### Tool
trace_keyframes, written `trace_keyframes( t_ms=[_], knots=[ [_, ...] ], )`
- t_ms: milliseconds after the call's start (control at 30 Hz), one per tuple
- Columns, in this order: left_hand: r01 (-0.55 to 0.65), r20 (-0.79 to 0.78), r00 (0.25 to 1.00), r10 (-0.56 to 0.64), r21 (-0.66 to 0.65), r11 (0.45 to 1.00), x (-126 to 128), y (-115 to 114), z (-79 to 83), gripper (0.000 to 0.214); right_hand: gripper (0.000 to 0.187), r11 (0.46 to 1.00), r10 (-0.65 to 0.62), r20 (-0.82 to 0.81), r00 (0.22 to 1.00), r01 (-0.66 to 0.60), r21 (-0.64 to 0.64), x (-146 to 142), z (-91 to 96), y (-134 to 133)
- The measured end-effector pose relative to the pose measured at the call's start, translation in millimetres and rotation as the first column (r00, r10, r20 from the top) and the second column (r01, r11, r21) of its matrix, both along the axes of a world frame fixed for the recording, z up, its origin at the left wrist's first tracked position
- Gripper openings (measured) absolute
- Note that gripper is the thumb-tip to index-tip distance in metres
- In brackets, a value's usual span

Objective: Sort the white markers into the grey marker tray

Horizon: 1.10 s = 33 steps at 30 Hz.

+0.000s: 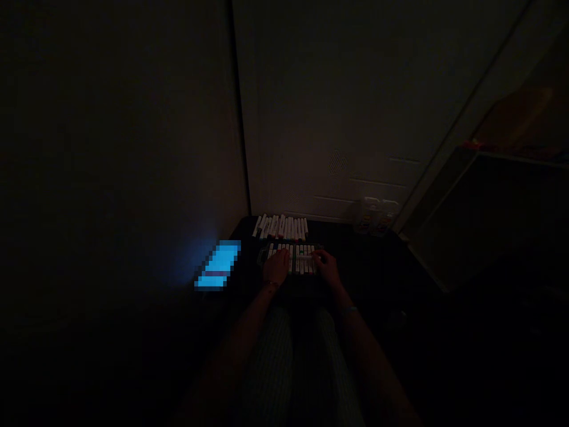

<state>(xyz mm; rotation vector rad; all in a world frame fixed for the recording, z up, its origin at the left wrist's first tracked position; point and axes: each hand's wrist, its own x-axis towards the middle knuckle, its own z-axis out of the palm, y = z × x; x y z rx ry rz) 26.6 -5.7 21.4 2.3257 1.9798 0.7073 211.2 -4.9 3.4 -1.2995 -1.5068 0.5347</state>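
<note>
In dim light, my right hand (328, 267) is closed on the end of a white marker (304, 257), which lies crosswise above other markers. Below it, white markers (306, 267) stand side by side in two groups in a dark case with a clear rim (260, 257). My left hand (276, 267) rests over the left group, its fingers stretched out flat and hiding part of those markers. Behind the case, a row of loose white markers (281, 227) with some coloured ends lies on the dark table.
A glowing blue screen (219, 265), pixelated, is to the left of the case. Two clear plastic packages (377, 216) stand at the back right against the pale wall (311, 118). A dark panel (498, 207) with a light edge is on the right.
</note>
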Motion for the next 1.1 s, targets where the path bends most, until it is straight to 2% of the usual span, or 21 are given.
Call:
trace_keyframes(
  t_ms=[100,300,833,1100],
  knots=[
    [-0.017,-0.003,1.0,0.017,-0.025,1.0,0.4,-0.9,1.6,0.037,0.032,1.0,0.004,0.008,1.0,-0.004,-0.008,-0.1,0.1,0.1],
    [0.019,-0.001,1.0,-0.019,0.03,0.999,-1.0,0.5,-1.1,0.039,0.027,1.0,-0.004,-0.005,1.0,0.004,-0.008,-1.0,1.7,-1.1],
    [-0.001,0.0,1.0,0.001,0.014,1.0,-0.5,0.0,-0.1,0.038,0.023,1.0,-0.021,0.007,1.0,0.021,0.0,-3.8,11.0,-7.7],
    [0.014,0.052,0.999,-0.016,0.036,0.999,0.1,-0.6,0.8,0.034,0.027,1.0,-0.03,0.132,0.991,0.028,0.013,-1.2,2.9,-2.0]
  ],
)
